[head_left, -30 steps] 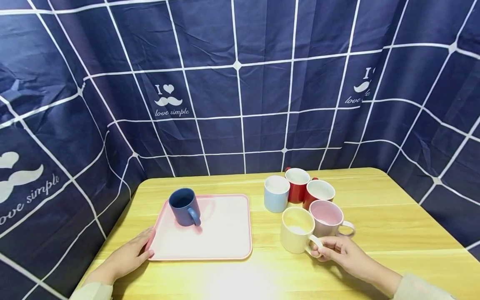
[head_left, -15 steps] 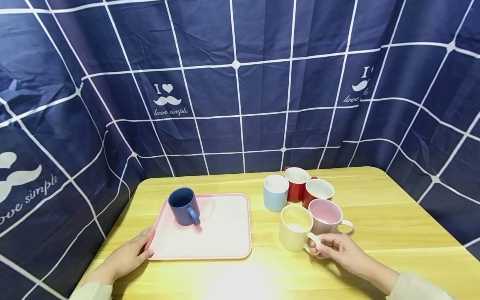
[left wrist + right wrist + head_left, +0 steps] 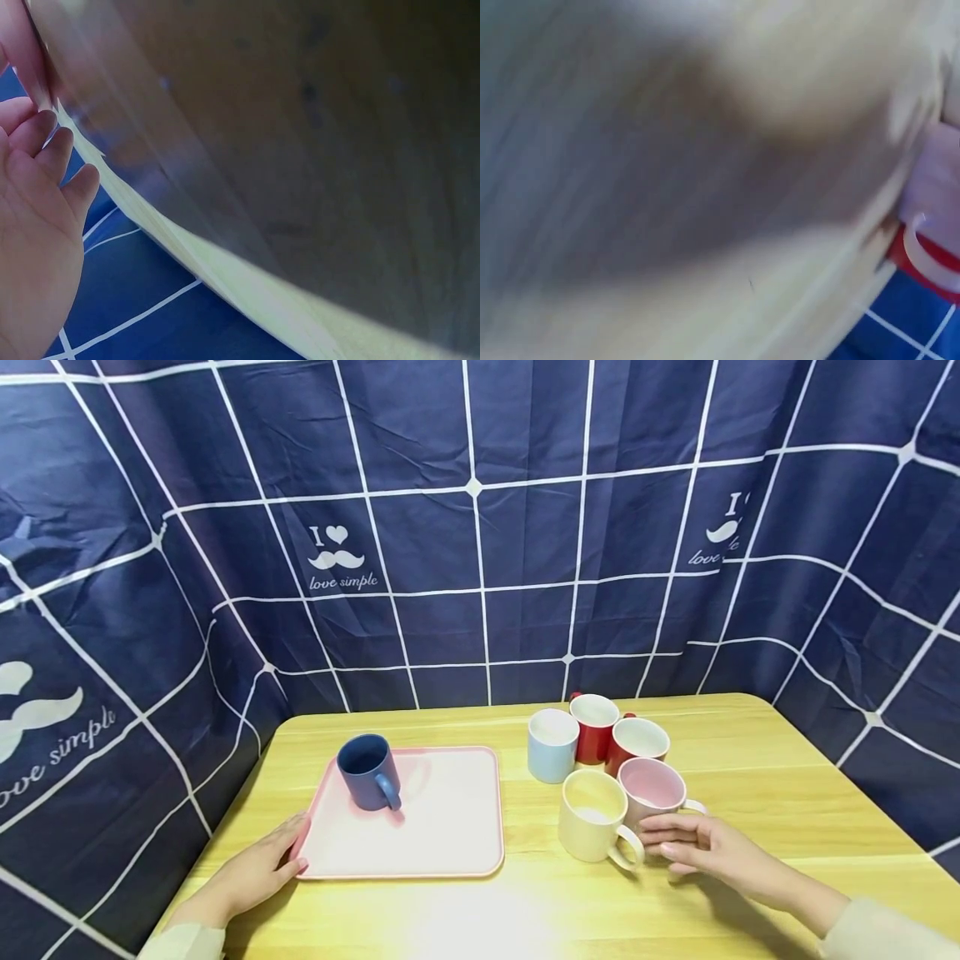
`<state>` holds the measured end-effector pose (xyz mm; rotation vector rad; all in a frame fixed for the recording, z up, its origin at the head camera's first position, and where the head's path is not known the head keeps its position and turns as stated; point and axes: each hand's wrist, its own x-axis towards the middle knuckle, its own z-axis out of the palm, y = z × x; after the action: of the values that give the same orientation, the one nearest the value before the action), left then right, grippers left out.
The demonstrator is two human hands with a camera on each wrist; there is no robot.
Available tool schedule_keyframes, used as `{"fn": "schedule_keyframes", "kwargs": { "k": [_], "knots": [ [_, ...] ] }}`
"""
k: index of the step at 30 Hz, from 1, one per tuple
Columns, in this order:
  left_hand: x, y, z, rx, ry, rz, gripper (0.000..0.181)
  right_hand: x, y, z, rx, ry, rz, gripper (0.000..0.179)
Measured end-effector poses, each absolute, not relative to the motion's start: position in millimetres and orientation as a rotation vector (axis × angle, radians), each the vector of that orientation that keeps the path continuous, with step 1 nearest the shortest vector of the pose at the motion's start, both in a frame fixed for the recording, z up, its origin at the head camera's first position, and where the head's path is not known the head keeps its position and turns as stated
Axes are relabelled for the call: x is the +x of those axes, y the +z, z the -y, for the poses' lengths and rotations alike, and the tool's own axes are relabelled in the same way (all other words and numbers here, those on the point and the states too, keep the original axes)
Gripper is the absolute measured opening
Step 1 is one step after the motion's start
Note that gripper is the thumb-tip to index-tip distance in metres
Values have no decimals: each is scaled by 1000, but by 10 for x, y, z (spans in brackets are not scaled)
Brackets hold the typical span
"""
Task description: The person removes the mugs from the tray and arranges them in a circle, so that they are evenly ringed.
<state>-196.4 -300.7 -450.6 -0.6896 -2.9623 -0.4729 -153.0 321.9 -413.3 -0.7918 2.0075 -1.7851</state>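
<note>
My left hand [image 3: 255, 870] lies at the left edge of the pink tray [image 3: 442, 831], thumb by its near corner and fingers along its side. In the left wrist view, that hand [image 3: 37, 232] shows its palm and relaxed fingers. A dark blue mug [image 3: 372, 783] stands upright on the tray's left part. On the right, my right hand [image 3: 708, 853] hovers with loosely extended fingers just right of the cream mug [image 3: 588, 835]. Its fingers overlap the lower part of the pink mug [image 3: 651, 783]; nothing is held. The right wrist view catches the pink mug [image 3: 934, 180] at its edge.
Behind the cream and pink mugs stand a light blue mug [image 3: 552, 758] and two red mugs, one at the back [image 3: 592, 742] and one nearer [image 3: 618, 756]. All are on the wooden table [image 3: 765, 768]. A dark blue checked cloth [image 3: 525, 568] hangs around its back and sides.
My right hand has let go of the cream mug's handle and moved right, toward the pink mug. The cream mug stays in place. My left hand and the tray have not moved.
</note>
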Motion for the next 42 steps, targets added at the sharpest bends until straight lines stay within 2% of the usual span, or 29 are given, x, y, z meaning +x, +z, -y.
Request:
{"fn": "schedule_keyframes", "kwargs": {
  "k": [8,20,31,42],
  "knots": [
    [-1966,-4503,3008,-691,-470,2958,61,-1612,-3842,-3331,-884,-1764,-1920,41],
    [-1968,-4516,3019,-688,-457,2954,60,-1851,-3312,-3211,-1028,-1660,-2141,44],
    [-1959,-4499,3020,-699,-457,2957,60,-2172,-2843,-2945,-957,-1575,-2404,41],
    [-1945,-4496,3014,-706,-469,2947,59,-2473,-2747,-2626,-820,-1612,-2490,49]
  ]
}}
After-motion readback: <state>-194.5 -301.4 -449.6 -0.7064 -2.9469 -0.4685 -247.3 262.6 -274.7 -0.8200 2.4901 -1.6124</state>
